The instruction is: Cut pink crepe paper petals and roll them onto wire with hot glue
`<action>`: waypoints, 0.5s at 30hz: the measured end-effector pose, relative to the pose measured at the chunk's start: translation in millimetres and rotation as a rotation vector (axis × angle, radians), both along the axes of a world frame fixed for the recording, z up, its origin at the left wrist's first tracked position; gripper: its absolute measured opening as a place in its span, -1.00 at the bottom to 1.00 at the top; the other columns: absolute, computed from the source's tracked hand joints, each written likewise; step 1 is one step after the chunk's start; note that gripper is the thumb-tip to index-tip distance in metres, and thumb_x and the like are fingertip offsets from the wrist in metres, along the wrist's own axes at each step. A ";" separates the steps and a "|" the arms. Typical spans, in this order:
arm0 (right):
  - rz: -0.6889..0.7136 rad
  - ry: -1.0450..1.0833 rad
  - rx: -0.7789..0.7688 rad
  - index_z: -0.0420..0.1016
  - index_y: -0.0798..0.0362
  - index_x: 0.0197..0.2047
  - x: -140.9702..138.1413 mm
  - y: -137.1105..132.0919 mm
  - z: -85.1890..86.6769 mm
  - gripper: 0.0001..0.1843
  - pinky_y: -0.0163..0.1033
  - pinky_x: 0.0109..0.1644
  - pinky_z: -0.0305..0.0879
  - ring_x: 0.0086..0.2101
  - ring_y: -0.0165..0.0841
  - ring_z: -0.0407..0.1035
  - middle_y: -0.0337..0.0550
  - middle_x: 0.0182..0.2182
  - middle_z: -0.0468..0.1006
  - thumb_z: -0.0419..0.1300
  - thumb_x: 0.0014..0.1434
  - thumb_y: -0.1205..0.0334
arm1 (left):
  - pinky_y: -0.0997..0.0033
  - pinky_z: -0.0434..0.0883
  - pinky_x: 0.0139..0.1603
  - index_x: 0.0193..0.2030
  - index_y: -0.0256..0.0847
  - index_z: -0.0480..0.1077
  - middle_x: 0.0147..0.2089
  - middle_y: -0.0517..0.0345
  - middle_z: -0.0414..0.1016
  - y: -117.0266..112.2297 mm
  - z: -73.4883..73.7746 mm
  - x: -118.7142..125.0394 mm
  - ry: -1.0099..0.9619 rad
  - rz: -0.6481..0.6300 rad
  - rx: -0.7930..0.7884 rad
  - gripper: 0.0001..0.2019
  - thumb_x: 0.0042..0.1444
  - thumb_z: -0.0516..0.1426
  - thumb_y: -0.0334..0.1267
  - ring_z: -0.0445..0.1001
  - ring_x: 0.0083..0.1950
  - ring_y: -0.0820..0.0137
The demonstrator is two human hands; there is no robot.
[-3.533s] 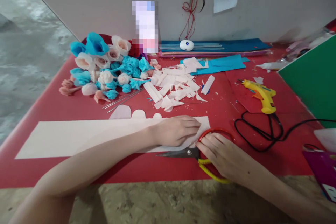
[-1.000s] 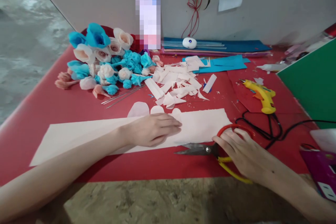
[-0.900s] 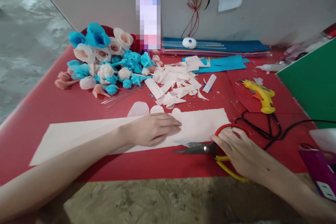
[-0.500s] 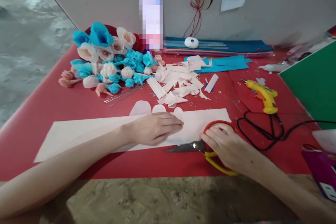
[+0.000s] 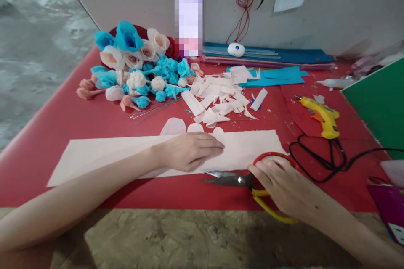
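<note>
Along the near side of the red table, a long pale strip of paper is lying flat, running left to right. The person's left hand is resting palm down on its middle, its fingers stretched out and lying close together. Just beside the strip's near edge, the scissors are pointing left, with their blades standing slightly apart; whether the upper blade is touching the paper I cannot tell. The right hand is holding them, its fingers curling through the red handle while the yellow one is hanging nearer the table's edge.

At the strip's far edge, three rounded paper pieces are sitting in a row: a larger one on the left and two smaller ones to its right. Beyond them, pale scraps are lying in a loose heap, with blue paper showing behind.

To the left of the scraps, blue, white and pink paper flowers are crowding together, and thin wires are lying in front. On the right, a yellow glue gun is lying on its side, its black cord looping below it. Behind the blue paper, a small white device is sitting under a red string.
</note>
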State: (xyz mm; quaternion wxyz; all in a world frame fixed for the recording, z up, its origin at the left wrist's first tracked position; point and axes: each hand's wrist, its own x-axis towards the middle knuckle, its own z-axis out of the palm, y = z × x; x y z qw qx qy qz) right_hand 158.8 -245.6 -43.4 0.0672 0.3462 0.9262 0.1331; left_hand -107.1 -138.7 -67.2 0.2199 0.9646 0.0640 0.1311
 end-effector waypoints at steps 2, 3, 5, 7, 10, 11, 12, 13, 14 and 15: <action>-0.010 -0.043 -0.032 0.29 0.23 -0.07 -0.8 -0.4 -2.4 -0.64 -0.07 -0.16 0.07 -0.25 -0.17 0.21 0.06 -0.26 0.40 -0.10 0.04 0.44 | 0.14 0.24 0.15 0.11 -0.36 0.22 0.13 -0.12 0.33 0.1 -1.4 -0.9 -0.001 -0.012 0.016 -0.60 0.12 -0.11 -0.46 0.25 0.15 0.21; -0.013 -0.053 -0.043 0.28 0.23 -0.07 -1.9 0.2 -3.6 -0.63 -0.06 -0.16 0.07 -0.24 -0.16 0.21 0.06 -0.26 0.40 -0.09 0.03 0.44 | 0.14 0.24 0.16 0.11 -0.36 0.22 0.14 -0.12 0.32 0.2 -2.0 -1.3 -0.006 -0.016 0.020 -0.60 0.12 -0.11 -0.46 0.25 0.15 0.21; -0.016 -0.062 -0.053 0.28 0.23 -0.06 -6.1 2.1 -5.1 -0.62 -0.07 -0.16 0.07 -0.24 -0.16 0.21 0.05 -0.26 0.41 -0.07 0.02 0.44 | 0.16 0.22 0.17 0.12 -0.37 0.21 0.16 -0.13 0.29 1.0 -2.7 -2.0 -0.016 -0.026 0.027 -0.59 0.11 -0.12 -0.47 0.23 0.17 0.22; -0.016 -0.073 -0.060 0.27 0.26 -0.04 -12.3 4.4 -5.5 -0.60 -0.07 -0.18 0.07 -0.25 -0.16 0.21 0.06 -0.25 0.41 -0.06 0.02 0.45 | 0.18 0.20 0.19 0.12 -0.38 0.20 0.18 -0.14 0.26 2.1 -2.9 -2.7 -0.016 -0.037 0.034 -0.57 0.09 -0.11 -0.48 0.20 0.20 0.22; 0.008 -0.077 -0.070 0.25 0.26 -0.02 -22.7 8.4 -5.0 -0.60 -0.07 -0.21 0.06 -0.27 -0.16 0.21 0.06 -0.23 0.40 -0.07 0.03 0.45 | 0.17 0.19 0.19 0.13 -0.39 0.18 0.20 -0.16 0.23 3.8 -2.2 -3.9 0.010 -0.051 0.047 -0.54 0.04 -0.08 -0.49 0.17 0.22 0.21; 0.020 -0.078 -0.075 0.26 0.25 -0.03 -25.7 10.2 -4.9 -0.61 -0.07 -0.22 0.05 -0.27 -0.16 0.21 0.05 -0.23 0.40 -0.08 0.03 0.45 | 0.17 0.19 0.19 0.13 -0.40 0.18 0.20 -0.16 0.23 4.3 -1.8 -4.2 0.023 -0.052 0.049 -0.53 0.02 -0.07 -0.50 0.16 0.22 0.20; 0.032 -0.076 -0.079 0.26 0.23 -0.04 -28.2 12.1 -4.8 -0.62 -0.08 -0.22 0.05 -0.28 -0.17 0.21 0.02 -0.23 0.40 -0.08 0.04 0.46 | 0.17 0.18 0.19 0.13 -0.41 0.18 0.20 -0.17 0.23 4.7 -1.5 -4.5 0.036 -0.053 0.052 -0.52 0.01 -0.06 -0.50 0.17 0.21 0.19; 0.045 -0.075 -0.081 0.27 0.21 -0.06 -30.1 14.3 -4.8 -0.64 -0.08 -0.22 0.04 -0.29 -0.18 0.21 0.00 -0.25 0.40 -0.08 0.05 0.46 | 0.17 0.18 0.19 0.13 -0.43 0.19 0.19 -0.18 0.23 4.9 -1.3 -4.7 0.047 -0.054 0.055 -0.51 0.00 -0.06 -0.51 0.17 0.21 0.18; 0.063 -0.071 -0.079 0.28 0.19 -0.08 -31.5 16.6 -4.7 -0.66 -0.09 -0.22 0.03 -0.30 -0.20 0.21 -0.02 -0.26 0.40 -0.08 0.06 0.45 | 0.17 0.18 0.19 0.13 -0.44 0.19 0.19 -0.19 0.24 5.0 -1.2 -4.8 0.054 -0.053 0.058 -0.51 -0.01 -0.06 -0.51 0.17 0.20 0.18; 0.084 -0.063 -0.072 0.29 0.18 -0.10 -32.3 18.9 -4.7 -0.69 -0.10 -0.23 0.03 -0.32 -0.21 0.20 -0.05 -0.29 0.40 -0.08 0.08 0.45 | 0.18 0.18 0.19 0.13 -0.45 0.19 0.18 -0.20 0.25 4.9 -1.1 -4.7 0.055 -0.053 0.062 -0.51 -0.01 -0.06 -0.51 0.18 0.20 0.17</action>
